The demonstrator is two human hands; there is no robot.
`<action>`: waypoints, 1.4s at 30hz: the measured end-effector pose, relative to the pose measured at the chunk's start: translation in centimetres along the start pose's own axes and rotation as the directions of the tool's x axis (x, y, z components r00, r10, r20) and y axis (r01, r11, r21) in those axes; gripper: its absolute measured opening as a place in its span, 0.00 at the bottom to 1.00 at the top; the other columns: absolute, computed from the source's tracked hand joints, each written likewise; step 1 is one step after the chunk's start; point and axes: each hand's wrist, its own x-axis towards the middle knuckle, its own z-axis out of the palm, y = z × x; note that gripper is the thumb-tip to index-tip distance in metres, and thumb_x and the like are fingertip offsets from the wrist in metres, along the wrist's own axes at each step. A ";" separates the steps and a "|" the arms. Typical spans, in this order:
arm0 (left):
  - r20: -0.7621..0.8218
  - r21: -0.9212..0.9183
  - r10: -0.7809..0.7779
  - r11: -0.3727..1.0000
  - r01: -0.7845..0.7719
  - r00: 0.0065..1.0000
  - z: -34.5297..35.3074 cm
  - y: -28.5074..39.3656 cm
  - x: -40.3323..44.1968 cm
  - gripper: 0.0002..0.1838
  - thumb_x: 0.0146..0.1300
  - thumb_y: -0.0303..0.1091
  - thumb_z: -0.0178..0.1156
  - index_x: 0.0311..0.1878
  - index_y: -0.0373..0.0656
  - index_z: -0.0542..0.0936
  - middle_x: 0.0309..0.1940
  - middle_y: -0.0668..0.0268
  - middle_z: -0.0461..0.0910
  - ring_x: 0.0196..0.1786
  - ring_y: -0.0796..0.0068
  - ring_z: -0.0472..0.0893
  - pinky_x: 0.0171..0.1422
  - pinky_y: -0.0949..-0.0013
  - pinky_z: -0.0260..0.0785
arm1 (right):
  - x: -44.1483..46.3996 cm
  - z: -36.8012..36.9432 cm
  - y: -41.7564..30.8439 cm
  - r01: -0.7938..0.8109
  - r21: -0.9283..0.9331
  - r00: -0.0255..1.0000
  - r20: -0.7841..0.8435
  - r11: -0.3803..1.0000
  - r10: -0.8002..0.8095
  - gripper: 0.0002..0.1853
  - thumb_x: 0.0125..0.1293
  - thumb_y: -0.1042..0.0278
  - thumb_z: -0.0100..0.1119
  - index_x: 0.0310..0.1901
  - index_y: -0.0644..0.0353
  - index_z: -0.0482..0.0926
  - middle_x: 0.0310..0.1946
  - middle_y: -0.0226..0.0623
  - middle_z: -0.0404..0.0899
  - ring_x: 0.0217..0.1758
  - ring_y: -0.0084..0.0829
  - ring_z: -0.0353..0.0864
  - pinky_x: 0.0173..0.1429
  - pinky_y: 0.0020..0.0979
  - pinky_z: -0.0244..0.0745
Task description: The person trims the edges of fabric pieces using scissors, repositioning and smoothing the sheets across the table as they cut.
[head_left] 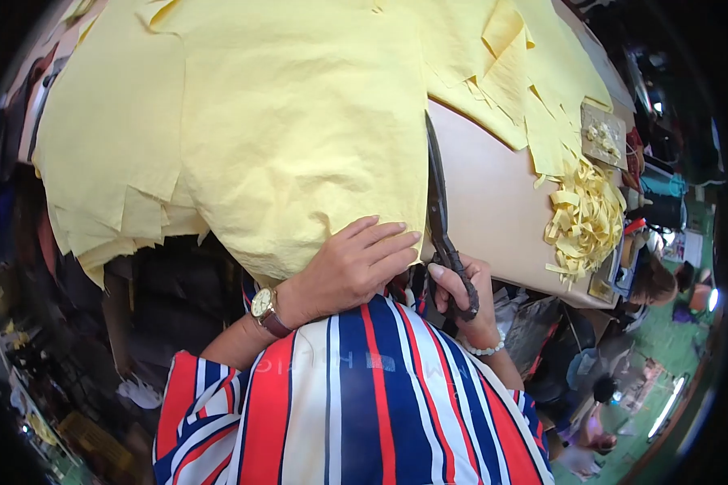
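A large sheet of yellow fabric [299, 121] is spread over the table and hangs over its near edge. My left hand [352, 263], with a watch on the wrist, lies on the fabric's near part, fingers stretched toward its right edge. In my right hand [476, 295] is a pair of large dark scissors [438, 194], gripped by wrapped handles. The blades point away from me along the right edge of the fabric and look closed or nearly so. Part of the lower handle is hidden by my fingers.
Yellow fabric strips [586, 218] lie heaped on the table's right side, beside a small tray [603, 136] holding scraps. More yellow fabric pieces [493, 73] lie at the back right. The bare tan tabletop [485, 202] shows between them. Other people are at the far right.
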 end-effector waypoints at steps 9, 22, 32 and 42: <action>0.044 -0.031 -0.012 0.999 0.013 0.999 -0.4 0.0 0.3 0.12 0.52 0.25 0.58 0.42 0.40 0.76 0.48 0.62 0.78 0.51 0.63 0.77 0.55 0.58 0.68 | -0.3 -0.1 -0.1 -0.046 -0.060 0.999 0.000 0.997 0.046 0.11 0.57 0.68 0.61 0.23 0.64 0.73 0.12 0.26 0.70 0.10 0.15 0.66 0.15 0.17 0.57; 0.083 -0.057 0.036 0.998 -0.032 0.996 -0.7 0.1 0.2 0.11 0.54 0.24 0.57 0.42 0.39 0.77 0.47 0.61 0.78 0.51 0.62 0.77 0.54 0.58 0.69 | 0.1 -0.2 -0.7 -0.007 0.002 1.000 0.030 1.000 0.007 0.12 0.57 0.65 0.61 0.22 0.63 0.73 0.13 0.26 0.71 0.12 0.15 0.69 0.16 0.16 0.61; 0.089 -0.074 0.074 0.995 -0.067 0.993 -0.7 0.1 -0.1 0.16 0.48 0.23 0.58 0.43 0.40 0.76 0.49 0.62 0.76 0.53 0.63 0.75 0.55 0.59 0.68 | 0.6 0.4 -1.1 0.017 0.096 1.000 0.018 0.995 -0.019 0.13 0.57 0.64 0.61 0.21 0.62 0.73 0.12 0.26 0.70 0.12 0.15 0.69 0.16 0.16 0.61; 0.266 -0.492 -0.233 0.802 0.339 0.935 -2.7 1.5 0.6 0.15 0.63 0.27 0.51 0.53 0.38 0.73 0.42 0.58 0.79 0.41 0.69 0.80 0.43 0.74 0.72 | -0.1 1.0 0.6 0.064 0.121 0.998 0.012 0.991 -0.066 0.13 0.58 0.63 0.60 0.22 0.62 0.74 0.11 0.25 0.69 0.12 0.14 0.67 0.17 0.17 0.59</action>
